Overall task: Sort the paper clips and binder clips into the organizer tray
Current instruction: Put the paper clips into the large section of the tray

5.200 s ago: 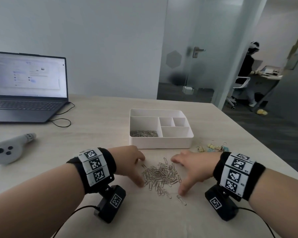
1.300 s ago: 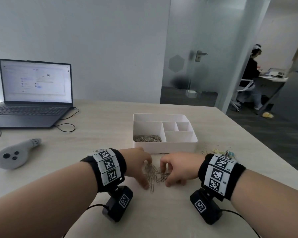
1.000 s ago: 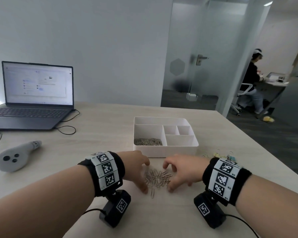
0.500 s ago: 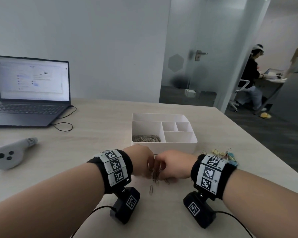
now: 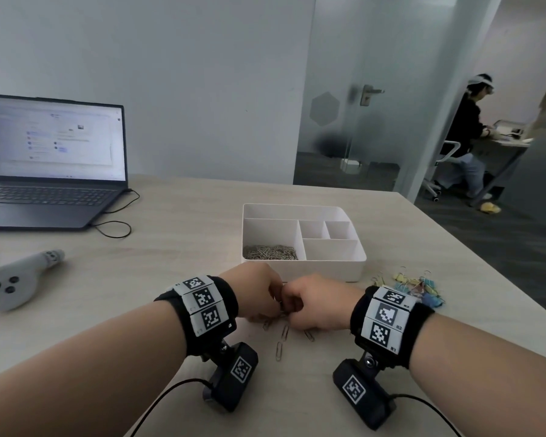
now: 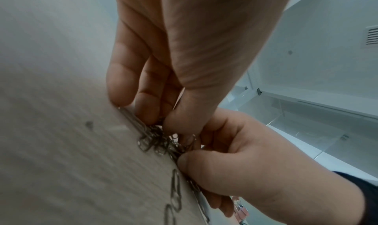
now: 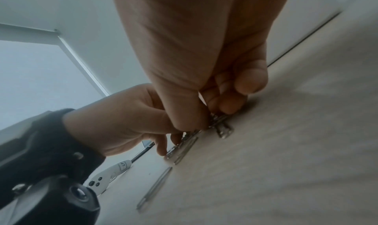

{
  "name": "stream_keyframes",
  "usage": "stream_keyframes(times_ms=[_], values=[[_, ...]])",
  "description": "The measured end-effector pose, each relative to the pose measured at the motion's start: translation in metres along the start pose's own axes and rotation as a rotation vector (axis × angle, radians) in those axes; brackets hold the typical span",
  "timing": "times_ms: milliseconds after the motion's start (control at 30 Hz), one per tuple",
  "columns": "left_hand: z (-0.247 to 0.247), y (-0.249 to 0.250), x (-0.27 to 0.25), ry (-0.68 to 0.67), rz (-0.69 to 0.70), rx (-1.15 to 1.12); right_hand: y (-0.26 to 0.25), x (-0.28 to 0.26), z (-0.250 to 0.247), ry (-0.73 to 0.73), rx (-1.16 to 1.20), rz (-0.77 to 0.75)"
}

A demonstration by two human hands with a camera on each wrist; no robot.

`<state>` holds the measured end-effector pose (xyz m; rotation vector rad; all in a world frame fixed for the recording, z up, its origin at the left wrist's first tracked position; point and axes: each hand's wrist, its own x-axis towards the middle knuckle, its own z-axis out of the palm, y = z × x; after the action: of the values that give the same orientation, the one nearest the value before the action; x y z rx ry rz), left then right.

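The two hands are working in the middle of the table [image 5: 177, 216], close to its near edge. The left hand [image 5: 256, 294] and the right hand [image 5: 316, 307] are pressing together, with fingers curling in and pinching a small heap of paper clips [image 6: 157, 141] between them. This looks like the scooping step: the loose clips are being gathered so they can be lifted. Next, the hands need to be holding tight while they are carrying the heap over the near wall of the organizer tray [image 5: 306, 269], into its big near-left box where other clips [image 5: 270, 252] are already lying. The clips are thin, shiny, bent wire, so they are slippery and tangly. A few stray clips [image 5: 279, 350] are lying flat on the smooth, pale wood, nearer the table's edge. The tray is white, smooth and boxy. The binder clips [image 5: 413, 285], small and colourful with wire handles, are waiting beside the tray's near right corner.
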<state>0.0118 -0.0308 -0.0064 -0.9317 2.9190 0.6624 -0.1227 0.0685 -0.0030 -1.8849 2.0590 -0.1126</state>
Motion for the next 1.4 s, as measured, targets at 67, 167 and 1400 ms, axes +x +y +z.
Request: stream_keyframes(times_ms=[67,167,1400], values=[[0.001,-0.002,0.000,0.016,-0.007,-0.036,0.000,0.000,0.001,0.011,-0.006,-0.019],[0.002,-0.006,0.001,0.026,-0.018,-0.101,0.002,0.001,0.000,0.021,0.017,-0.026],[-0.029,-0.016,0.010,0.235,0.041,-0.037,0.027,0.013,-0.035,0.271,0.313,0.007]])
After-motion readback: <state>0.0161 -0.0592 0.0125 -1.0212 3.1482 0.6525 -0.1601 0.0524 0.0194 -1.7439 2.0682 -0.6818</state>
